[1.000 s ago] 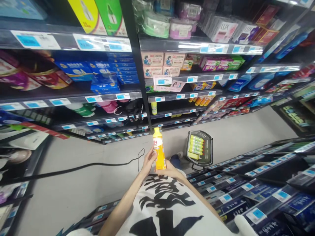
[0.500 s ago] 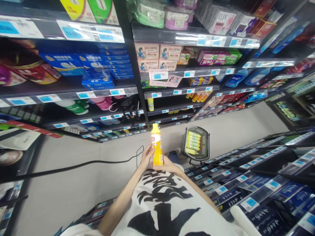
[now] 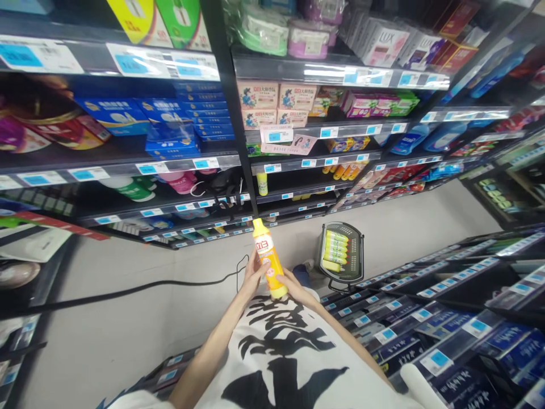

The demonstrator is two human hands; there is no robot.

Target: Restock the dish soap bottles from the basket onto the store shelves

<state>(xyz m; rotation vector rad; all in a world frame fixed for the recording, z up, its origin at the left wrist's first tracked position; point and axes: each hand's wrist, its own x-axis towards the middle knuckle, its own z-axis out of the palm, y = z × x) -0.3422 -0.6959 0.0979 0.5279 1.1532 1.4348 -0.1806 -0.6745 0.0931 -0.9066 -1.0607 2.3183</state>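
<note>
Between my two hands is an orange-yellow plastic bottle [image 3: 271, 264] with a yellow cap and a white label with red lettering facing up. It is held in front of my chest, its cap tilted away and to the left. My left hand [image 3: 254, 271] wraps around its left side, thumb across the front. My right hand [image 3: 294, 287] grips the lower right side near the base, with the thumb on the label. On the floor to the right stands a dark shopping basket [image 3: 356, 258], in which several yellow-green bottles [image 3: 336, 247] lie stacked in a row.
Ahead rises a shelf unit with soap boxes [image 3: 258, 94], blue boxes [image 3: 110, 115] and a lone yellow-green bottle [image 3: 262, 184]. Orange bottles [image 3: 349, 170] stand lower right. A black cable [image 3: 170, 282] hangs across the left. More shelving [image 3: 426, 318] lines the right side.
The bottle has tilted, its cap swinging left and its base right. More of the front label shows, and both thumbs now lie across the front.
</note>
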